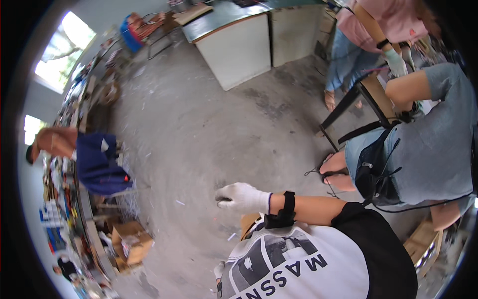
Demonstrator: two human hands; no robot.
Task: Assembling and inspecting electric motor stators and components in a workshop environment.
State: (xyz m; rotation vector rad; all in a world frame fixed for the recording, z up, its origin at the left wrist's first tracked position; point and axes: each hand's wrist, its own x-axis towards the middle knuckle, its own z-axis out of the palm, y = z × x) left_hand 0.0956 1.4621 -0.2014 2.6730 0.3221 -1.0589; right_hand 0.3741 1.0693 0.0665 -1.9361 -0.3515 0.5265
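My right hand (242,198), in a white glove with a black strap at the wrist, reaches across in front of my body above the concrete floor. Its fingers curl in loosely toward the thumb, and no object shows between them. Close below that forearm, a tan-brown thing (247,225) is partly covered by my white and black shirt (343,259); its kind I cannot make out. Of my left hand (219,270), just a bit of white glove shows beside the shirt's left edge at the bottom. Its fingers are mostly hidden.
At right, close by, a person in grey (428,149) stands by a dark-framed table (366,102); a gloved person in pink (386,25) bends over it. A white-sided counter (236,52) stands ahead. Cluttered benches, a bending person (59,142) and a cardboard box (132,241) line the left.
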